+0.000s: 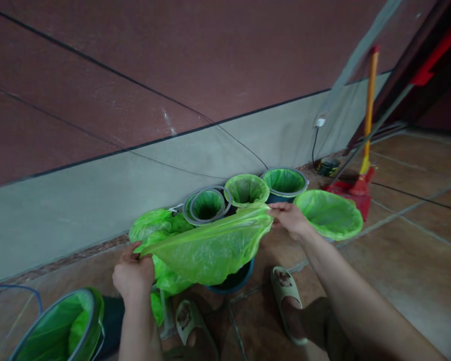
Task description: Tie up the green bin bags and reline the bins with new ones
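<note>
A light green plastic bag point(210, 250) is stretched between my two hands. My left hand point(133, 271) grips one end, fingers closed on the film. The other end is pinched in my right hand point(287, 218). Under the bag, part of a dark blue bin point(235, 281) shows on the floor; the bag hides the rest of it. More green bags point(154, 225) lie bunched behind my left hand. Just right of my right hand stands a bin lined with a green bag point(328, 215).
Along the wall stand several more lined bins point(284, 181), with a loose grey ring point(227, 198) on one. Another lined bin point(56, 326) is at the lower left. A red dustpan point(351, 193) and a yellow-handled broom point(371, 100) are at right. Cables run down the wall.
</note>
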A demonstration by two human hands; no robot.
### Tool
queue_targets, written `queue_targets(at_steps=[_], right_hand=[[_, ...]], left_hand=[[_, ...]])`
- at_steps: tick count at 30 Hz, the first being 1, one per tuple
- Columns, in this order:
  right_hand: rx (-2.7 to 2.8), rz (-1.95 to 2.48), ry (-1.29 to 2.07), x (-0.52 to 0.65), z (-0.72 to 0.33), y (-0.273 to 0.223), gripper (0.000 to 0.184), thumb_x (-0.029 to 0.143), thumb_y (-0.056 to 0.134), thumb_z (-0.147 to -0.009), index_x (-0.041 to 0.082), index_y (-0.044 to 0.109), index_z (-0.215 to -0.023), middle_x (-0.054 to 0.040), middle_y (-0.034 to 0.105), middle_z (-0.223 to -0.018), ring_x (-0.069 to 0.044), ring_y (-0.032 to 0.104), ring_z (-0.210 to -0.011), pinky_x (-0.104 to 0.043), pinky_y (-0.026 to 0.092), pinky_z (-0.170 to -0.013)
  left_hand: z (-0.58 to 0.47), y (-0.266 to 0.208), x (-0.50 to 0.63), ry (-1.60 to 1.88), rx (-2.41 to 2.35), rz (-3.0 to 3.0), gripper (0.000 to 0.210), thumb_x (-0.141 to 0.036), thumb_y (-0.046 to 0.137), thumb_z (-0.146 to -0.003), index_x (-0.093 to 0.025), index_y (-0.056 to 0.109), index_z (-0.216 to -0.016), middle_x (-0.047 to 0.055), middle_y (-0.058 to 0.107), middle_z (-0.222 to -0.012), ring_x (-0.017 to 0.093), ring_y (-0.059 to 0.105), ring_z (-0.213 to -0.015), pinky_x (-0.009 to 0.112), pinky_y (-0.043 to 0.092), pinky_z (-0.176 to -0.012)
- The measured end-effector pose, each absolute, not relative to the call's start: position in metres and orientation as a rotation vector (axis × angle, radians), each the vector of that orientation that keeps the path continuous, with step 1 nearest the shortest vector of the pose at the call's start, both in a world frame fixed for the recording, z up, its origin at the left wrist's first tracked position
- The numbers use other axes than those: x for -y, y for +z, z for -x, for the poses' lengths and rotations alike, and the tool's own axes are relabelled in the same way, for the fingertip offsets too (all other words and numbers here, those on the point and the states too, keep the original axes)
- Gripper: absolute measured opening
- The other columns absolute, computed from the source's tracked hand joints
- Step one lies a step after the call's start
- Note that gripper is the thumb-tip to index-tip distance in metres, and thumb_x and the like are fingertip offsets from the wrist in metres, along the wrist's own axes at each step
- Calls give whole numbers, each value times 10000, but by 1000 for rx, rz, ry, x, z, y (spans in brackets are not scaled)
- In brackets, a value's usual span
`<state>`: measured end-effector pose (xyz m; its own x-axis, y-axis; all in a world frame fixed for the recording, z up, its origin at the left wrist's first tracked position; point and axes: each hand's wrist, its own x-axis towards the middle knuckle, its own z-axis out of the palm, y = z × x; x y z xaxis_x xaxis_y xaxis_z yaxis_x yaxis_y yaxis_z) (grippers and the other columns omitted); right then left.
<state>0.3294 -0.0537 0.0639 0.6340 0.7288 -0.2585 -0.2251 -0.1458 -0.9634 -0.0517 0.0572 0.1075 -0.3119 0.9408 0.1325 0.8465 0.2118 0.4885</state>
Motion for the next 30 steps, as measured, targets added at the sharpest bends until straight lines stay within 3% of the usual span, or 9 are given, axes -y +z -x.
queue_targets(at_steps=[4, 9, 13, 17, 20, 25, 30], right_hand=[[204, 1275, 1011, 55, -328, 79, 108, 135, 717, -731, 163, 693, -833, -14, 709, -661, -118, 623, -512, -219, 522, -469], [265, 1217, 940, 51, -325, 79, 242, 196, 762, -717, 203, 717, -955, 21, 707, -669, -102, 604, -507, -201, 499, -467], [468, 1092, 1088, 53, -322, 83, 281, 338, 813, -694, 218, 756, -941, -16, 756, -846, -135, 683, -730, -262, 567, -698], [712, 1079, 1146, 52, -321, 83, 419, 335, 855, -634, 226, 754, -1025, -28, 761, -977, -158, 689, -883, -310, 531, -880], [868, 1249, 1021, 46, -322, 71, 462, 297, 856, -595, 222, 744, -1036, -25, 759, -962, -180, 686, -841, -349, 526, -859], [1091, 1682, 506, 38, -330, 51, 173, 319, 719, -723, 203, 775, -839, -53, 731, -889, -217, 663, -828, -380, 506, -851], [1135, 1762, 292, 39, -339, 52, 237, 416, 662, -781, 198, 729, -717, -91, 692, -997, -219, 644, -889, -363, 489, -854]], left_hand=[[49, 110, -60, 573, -2287, -1716, 407, -270, 569, -788, -203, 726, -1158, 113, 754, -1032, 325, 697, -899, 421, 539, -806], [44, 116, -60, 509, -2377, -1699, 425, -275, 562, -812, -197, 722, -1198, 121, 752, -884, 333, 695, -815, 436, 544, -778], [45, 116, -63, 498, -2422, -1664, 430, -250, 583, -802, -192, 724, -1204, 128, 744, -862, 358, 693, -855, 447, 547, -795], [48, 115, -68, 552, -2403, -1671, 402, -232, 601, -780, -210, 746, -1155, 120, 737, -822, 368, 686, -828, 473, 550, -774], [51, 113, -72, 580, -2395, -1646, 390, -239, 620, -765, -222, 756, -1130, 112, 733, -801, 354, 678, -765, 483, 549, -753], [56, 108, -76, 644, -2339, -1636, 360, -217, 629, -731, -223, 780, -1059, 105, 731, -792, 321, 655, -679, 479, 544, -726], [61, 106, -74, 744, -2329, -1619, 380, -155, 606, -684, -221, 788, -1011, 71, 663, -644, 310, 635, -646, 480, 539, -736]])
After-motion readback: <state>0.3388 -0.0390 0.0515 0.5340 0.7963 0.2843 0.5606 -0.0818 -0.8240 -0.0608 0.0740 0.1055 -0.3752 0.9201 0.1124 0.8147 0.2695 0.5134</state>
